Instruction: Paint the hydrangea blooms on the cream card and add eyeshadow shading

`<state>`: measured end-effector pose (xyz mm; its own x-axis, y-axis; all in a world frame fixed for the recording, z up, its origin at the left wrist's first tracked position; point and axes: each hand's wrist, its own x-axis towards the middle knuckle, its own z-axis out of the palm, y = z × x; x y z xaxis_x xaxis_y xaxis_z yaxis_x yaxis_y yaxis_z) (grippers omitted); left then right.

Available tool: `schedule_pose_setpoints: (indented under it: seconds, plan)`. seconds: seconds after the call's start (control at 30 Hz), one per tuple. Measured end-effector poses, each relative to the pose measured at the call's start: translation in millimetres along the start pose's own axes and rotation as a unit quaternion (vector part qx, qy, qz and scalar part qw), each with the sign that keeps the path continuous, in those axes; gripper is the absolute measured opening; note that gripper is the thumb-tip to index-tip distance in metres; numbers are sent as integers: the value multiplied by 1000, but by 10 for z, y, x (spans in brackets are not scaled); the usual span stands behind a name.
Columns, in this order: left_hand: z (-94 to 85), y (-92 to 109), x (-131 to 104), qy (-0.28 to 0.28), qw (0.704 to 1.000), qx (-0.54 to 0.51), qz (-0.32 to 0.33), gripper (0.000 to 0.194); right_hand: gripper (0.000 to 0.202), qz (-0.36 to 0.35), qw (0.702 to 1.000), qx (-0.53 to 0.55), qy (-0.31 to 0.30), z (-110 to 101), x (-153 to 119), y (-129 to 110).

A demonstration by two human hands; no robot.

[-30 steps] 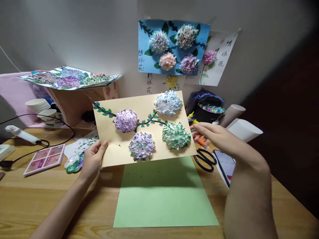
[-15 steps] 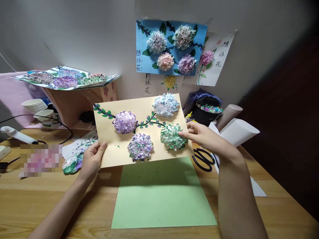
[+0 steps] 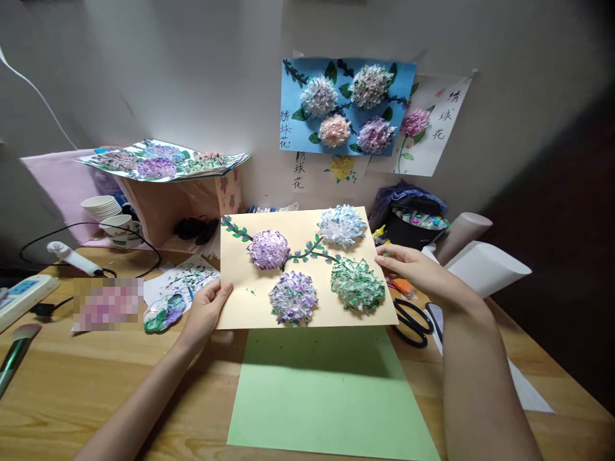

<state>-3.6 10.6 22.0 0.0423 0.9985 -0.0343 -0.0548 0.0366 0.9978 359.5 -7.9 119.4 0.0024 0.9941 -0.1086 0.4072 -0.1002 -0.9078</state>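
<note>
The widest thing is the wooden table, with a green sheet flat at its near side. Above the sheet's far part, the cream card is held up, its face tipped towards the wearer and its long axis running left to right. It lies directly between the 2 hands. The left hand grips its left edge near the lower corner, thumb on the front and fingers mostly behind. The right hand has its fingertips against the right edge, higher up than the left hand's grip; whether it pinches the card, I cannot tell.

On the wall hangs a blue picture with 4 raised flowers. A white paper roll lies beyond the right forearm, and a black pouch of markers sits behind the right hand. Black-handled scissors are just beside the card's lower right corner.

The card bears 4 ruffled flowers: green, blue-white, purple-green and purple, with leafy stems between some of them. Left of the left hand is a paint-smeared palette; a makeup brush lies farther left.
</note>
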Motion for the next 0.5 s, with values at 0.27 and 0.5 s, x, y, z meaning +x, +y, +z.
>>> schedule_pose_setpoints:
  seconds: [0.27,0.5]
  plan:
    - [24,45,-49,-51,998,-19,-11,38,41,31,999,14,1,-10,51,62]
    - [-22,59,20,-47,998,29,20,29,43,32,999,-24,23,-77,121,197]
